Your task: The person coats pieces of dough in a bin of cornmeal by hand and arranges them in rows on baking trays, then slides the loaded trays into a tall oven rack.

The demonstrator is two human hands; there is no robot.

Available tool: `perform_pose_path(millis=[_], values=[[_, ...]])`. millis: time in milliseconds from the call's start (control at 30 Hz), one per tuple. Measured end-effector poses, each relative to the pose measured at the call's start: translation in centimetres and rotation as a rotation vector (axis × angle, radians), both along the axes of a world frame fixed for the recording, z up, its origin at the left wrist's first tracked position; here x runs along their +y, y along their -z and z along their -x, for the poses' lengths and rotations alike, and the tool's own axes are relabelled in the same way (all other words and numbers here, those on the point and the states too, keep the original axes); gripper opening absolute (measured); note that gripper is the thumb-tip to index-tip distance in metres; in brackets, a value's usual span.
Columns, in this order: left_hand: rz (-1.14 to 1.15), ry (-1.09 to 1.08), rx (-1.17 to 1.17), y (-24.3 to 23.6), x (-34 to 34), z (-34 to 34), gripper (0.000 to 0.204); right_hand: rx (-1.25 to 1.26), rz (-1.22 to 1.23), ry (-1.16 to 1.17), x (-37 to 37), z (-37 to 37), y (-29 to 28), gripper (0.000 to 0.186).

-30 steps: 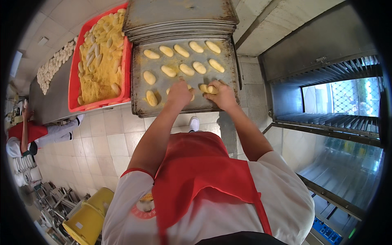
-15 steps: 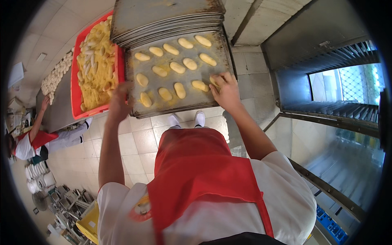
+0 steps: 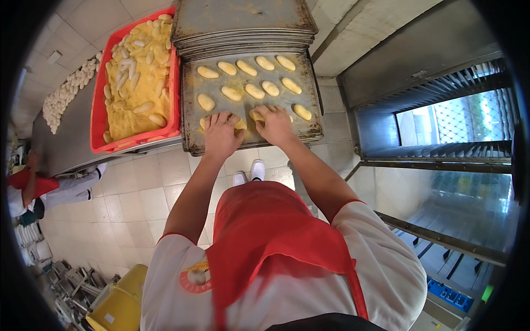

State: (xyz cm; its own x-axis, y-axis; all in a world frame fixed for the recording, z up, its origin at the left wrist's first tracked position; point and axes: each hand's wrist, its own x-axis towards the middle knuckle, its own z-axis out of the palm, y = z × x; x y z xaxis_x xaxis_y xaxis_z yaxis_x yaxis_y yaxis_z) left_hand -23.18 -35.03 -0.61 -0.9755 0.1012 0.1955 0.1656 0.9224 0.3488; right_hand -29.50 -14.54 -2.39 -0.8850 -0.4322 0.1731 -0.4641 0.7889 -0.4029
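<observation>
Rows of oval, crumb-coated dough pieces (image 3: 245, 68) lie on a worn metal baking tray (image 3: 190, 134). Over the tray's near row, my left hand (image 3: 222, 135) curls its fingers around one dough piece (image 3: 241, 125), part of which shows beside the thumb. Just to the right, my right hand (image 3: 274, 127) has its fingers closed on another dough piece (image 3: 256, 115). My palms and fingers cover parts of the near row. A single dough piece (image 3: 302, 112) rests at the near right, apart from my right hand.
A red crate (image 3: 175, 110) of yellow crumbs and pale dough pieces stands left of the tray. Stacked trays (image 3: 243, 22) rise behind it. More dough pieces (image 3: 72, 94) lie on the far-left table (image 3: 61, 146), near a person in a red apron (image 3: 33, 185). A metal rack (image 3: 375, 127) stands right.
My left hand has moved right from the crate's edge onto the tray's near row. My right hand has moved left from the tray's right side. The view has shifted slightly.
</observation>
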Motion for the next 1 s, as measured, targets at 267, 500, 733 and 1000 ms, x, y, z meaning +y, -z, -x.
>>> perform_pose_path(millis=[267,500,733,1000], values=[[-0.286,-0.314,0.036,1.4,-7.8,-7.5,0.046,0.183,0.253,0.647,10.3,-1.9,-3.3,0.035],[-0.275,-0.398,-0.036,2.7,-7.5,-7.8,0.046,-0.134,0.084,0.813,15.6,-2.7,3.7,0.026],[-0.697,-0.594,-0.237,3.6,-10.2,-6.3,0.041,-0.392,0.514,0.926,15.9,-0.9,1.7,0.021],[-1.436,-0.375,-0.31,2.8,-9.6,-8.5,0.045,-0.97,1.641,0.589,20.2,-0.1,2.8,0.037]])
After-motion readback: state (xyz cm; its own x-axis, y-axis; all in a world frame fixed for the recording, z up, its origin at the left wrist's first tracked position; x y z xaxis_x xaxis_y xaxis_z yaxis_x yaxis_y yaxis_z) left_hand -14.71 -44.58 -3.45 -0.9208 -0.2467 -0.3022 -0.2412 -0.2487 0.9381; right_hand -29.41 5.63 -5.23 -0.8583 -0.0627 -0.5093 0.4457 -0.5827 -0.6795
